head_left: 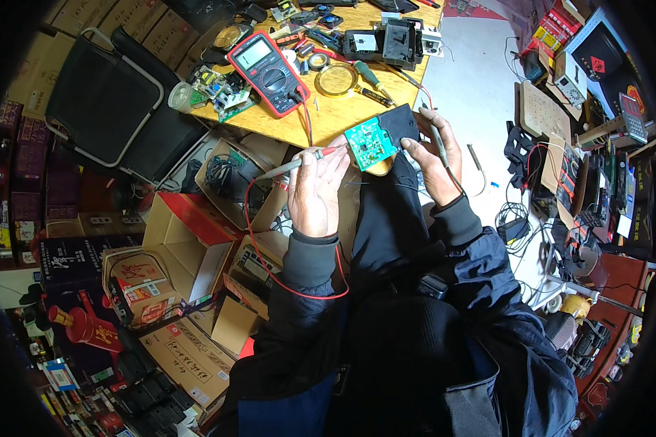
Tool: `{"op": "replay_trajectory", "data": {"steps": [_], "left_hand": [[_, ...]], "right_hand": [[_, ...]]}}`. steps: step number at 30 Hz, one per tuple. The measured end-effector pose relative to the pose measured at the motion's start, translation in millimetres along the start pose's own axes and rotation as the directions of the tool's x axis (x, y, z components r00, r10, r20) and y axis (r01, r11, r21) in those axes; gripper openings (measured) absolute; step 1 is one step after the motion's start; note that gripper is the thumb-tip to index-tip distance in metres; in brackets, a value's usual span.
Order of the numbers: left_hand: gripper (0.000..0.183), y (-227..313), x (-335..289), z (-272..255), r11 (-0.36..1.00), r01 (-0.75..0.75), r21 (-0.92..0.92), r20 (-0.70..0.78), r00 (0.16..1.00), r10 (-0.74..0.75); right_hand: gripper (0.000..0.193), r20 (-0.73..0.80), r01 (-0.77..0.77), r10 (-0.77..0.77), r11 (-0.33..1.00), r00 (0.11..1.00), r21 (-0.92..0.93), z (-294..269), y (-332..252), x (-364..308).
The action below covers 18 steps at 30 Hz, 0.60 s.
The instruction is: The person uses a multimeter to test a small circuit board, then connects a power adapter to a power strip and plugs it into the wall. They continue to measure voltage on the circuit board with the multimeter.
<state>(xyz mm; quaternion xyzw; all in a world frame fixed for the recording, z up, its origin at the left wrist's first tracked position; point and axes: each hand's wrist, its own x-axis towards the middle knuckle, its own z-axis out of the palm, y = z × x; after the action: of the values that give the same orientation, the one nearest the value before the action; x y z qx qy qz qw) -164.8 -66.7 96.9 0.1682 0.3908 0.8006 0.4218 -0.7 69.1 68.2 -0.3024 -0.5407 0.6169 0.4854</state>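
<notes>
My left hand (315, 200) is closed on a grey and red test probe (279, 171), its red end pointing toward a green circuit board (370, 143). A red lead loops from this probe down over my left sleeve. The board is seated on a flat black housing (399, 122) above my lap, just off the table edge. My right hand (444, 162) grips the housing's right side, thumb near the board, with a second, slim grey probe (438, 140) between its fingers. On the table's near part lies a red multimeter (270, 73) with its display lit. Whether the left probe tip touches the board, I cannot tell.
The wooden table (328, 116) carries a magnifying glass (337, 80), a green-handled screwdriver (370, 74), loose circuit boards (226, 91) and an opened black case (399, 44). A black chair (109, 105) and open cardboard boxes (189, 244) stand left. Cables (514, 221) lie on the floor at right.
</notes>
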Motion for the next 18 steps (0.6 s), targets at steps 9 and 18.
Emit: {"op": "replay_trajectory", "data": {"steps": [9, 18], "left_hand": [[0.037, 12, -5, 13, 1.000, 0.014, -0.022, 0.004, 1.000, -0.014], [0.033, 30, -14, 49, 0.995, 0.099, -0.020, 0.185, 0.978, -0.094]], "right_hand": [[0.081, 0.209, 0.148, -0.093, 0.953, 0.974, -0.264, -6, -19, -6], [0.083, 0.271, 0.276, -0.171, 0.866, 0.947, -0.417, -13, -19, -2]]}}
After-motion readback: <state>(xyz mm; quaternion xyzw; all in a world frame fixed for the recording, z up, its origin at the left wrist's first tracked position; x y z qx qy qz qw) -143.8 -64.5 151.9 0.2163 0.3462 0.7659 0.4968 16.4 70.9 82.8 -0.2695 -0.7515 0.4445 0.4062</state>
